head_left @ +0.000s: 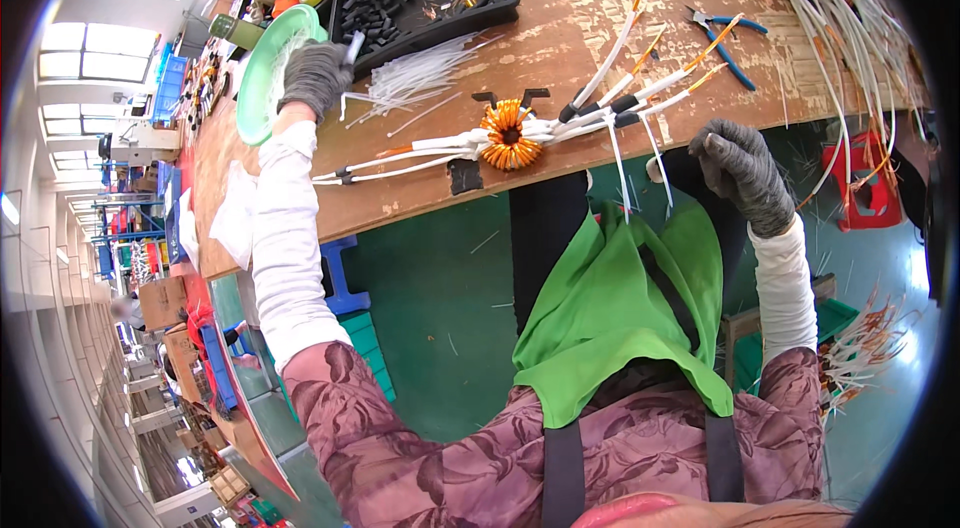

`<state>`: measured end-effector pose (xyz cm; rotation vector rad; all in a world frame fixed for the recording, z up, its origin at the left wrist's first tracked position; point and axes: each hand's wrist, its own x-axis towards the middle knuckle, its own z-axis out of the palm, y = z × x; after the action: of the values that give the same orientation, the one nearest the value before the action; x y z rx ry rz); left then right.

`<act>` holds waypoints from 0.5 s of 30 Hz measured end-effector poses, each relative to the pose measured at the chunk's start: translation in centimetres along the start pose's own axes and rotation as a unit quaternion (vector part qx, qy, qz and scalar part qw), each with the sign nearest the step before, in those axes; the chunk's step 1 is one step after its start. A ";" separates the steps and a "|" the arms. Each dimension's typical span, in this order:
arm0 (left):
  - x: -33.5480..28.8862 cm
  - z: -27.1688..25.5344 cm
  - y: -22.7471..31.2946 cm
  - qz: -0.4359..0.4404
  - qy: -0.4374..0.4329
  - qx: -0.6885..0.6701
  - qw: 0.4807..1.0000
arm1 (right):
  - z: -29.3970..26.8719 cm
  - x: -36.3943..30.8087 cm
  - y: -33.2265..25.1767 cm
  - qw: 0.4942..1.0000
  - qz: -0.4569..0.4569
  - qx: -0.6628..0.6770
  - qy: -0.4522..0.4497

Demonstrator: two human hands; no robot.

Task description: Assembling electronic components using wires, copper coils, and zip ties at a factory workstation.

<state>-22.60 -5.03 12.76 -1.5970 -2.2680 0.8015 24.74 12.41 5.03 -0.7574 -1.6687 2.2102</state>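
My left hand (pixel 315 80), in a grey glove, is closed at the right rim of a light green bowl (pixel 256 78). A small white piece (pixel 355 47) sticks out of its fingers; its kind is unclear. Beside that hand lies a heap of white cable ties (pixel 420 75). At the table's front edge rests an orange copper coil (pixel 511 135) with white-sleeved leads and black sleeves. Two loosely hanging cable ties (pixel 619 163) loop around its right leads. My right hand (pixel 742 173), gloved in grey, is curled closed beyond the edge, right of these leads; whatever it holds is hidden.
A black tray (pixel 425 3) of small black parts stands at the back of the worn wooden table (pixel 580 3). Blue-handled pliers (pixel 727 43) lie right of centre. More coils with long white wires (pixel 835 18) fill the right end. A red stool (pixel 868 190) stands below them.
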 end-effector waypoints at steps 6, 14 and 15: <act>-0.5 0.8 -2.1 -0.052 0.072 -0.121 0.989 | -0.1 0.3 -0.1 0.999 0.005 -0.032 0.027; -2.7 1.7 -7.3 -0.150 0.178 -0.444 0.865 | 0.3 0.9 -0.9 0.999 -0.016 -0.037 0.034; -2.8 0.8 -6.8 -0.157 0.172 -0.471 0.851 | 0.7 1.2 -1.3 0.999 -0.026 -0.034 0.029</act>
<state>-27.31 -9.56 16.28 -1.3936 -2.6476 -0.7620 23.22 12.90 6.13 -0.7778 -1.7219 2.0859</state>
